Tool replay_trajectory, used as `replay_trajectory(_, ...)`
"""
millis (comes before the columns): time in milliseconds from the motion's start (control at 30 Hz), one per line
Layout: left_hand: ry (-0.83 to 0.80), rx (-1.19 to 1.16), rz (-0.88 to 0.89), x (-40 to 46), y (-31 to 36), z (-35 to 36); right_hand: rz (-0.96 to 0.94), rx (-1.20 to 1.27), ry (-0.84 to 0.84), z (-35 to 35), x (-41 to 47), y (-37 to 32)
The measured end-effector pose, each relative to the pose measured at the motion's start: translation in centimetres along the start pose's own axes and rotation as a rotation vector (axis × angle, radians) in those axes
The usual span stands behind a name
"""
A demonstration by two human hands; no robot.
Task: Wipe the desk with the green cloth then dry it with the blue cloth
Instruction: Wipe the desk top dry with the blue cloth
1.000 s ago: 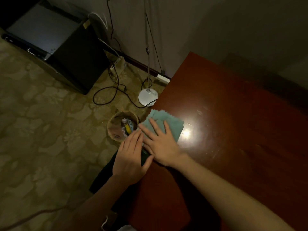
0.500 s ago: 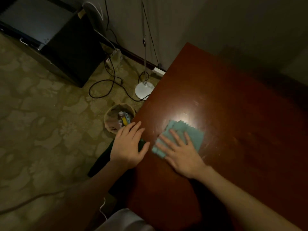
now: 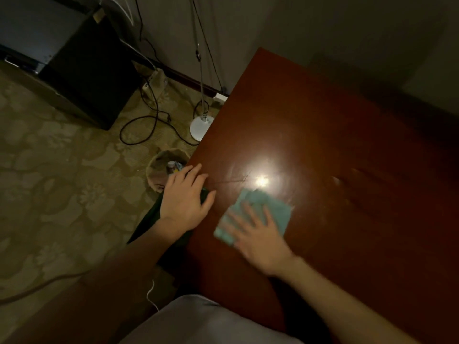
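Right now the fingers (image 3: 248,214) of the right hand (image 3: 258,234) lie flat and spread on a pale blue-green cloth (image 3: 260,209). They press it down on the tabletop (image 3: 323,145). They do not curl around it. The hand looks blurry, so I think it is sliding the cloth along.

The left hand (image 3: 185,197) rests at the left edge of the tabletop. Its fingers are straight and loose. Under its palm there is something dark green (image 3: 149,219) that hangs over the edge. It may be the green cloth, but the room is too dark to be sure.

The pale cloth sits near the front left part of the tabletop, just below a bright spot of light (image 3: 262,181). If the pale one is the blue cloth, then the wiping part is likely done and the drying part is going on. If it is the green cloth, then the job has only begun. I cannot tell which from the color.

Most of the tabletop, out to the far and right sides, has no cloth on it now. I guess there is a lot left to rub.

On the floor beside the tabletop stands a small basket (image 3: 166,167) with things inside. A lamp base (image 3: 200,127) and some black cables (image 3: 149,125) lie farther off on the carpet (image 3: 62,182).
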State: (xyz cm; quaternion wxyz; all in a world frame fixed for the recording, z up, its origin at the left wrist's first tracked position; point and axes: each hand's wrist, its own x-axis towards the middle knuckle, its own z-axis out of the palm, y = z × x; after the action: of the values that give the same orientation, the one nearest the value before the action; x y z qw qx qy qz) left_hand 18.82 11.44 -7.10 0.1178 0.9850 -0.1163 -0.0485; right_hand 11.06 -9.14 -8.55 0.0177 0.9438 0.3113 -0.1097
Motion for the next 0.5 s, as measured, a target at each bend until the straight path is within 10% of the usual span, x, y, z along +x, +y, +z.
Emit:
replay_trajectory(200,0.008,0.017,0.005,-0.1,0.0,0.1,0.613,0.143,0.003,-0.7,4.4,4.0)
replay_trajectory(500,0.026,0.022,0.069,0.0,-0.4,0.0,-0.081,0.057,-0.101,0.3,-1.7,-10.2)
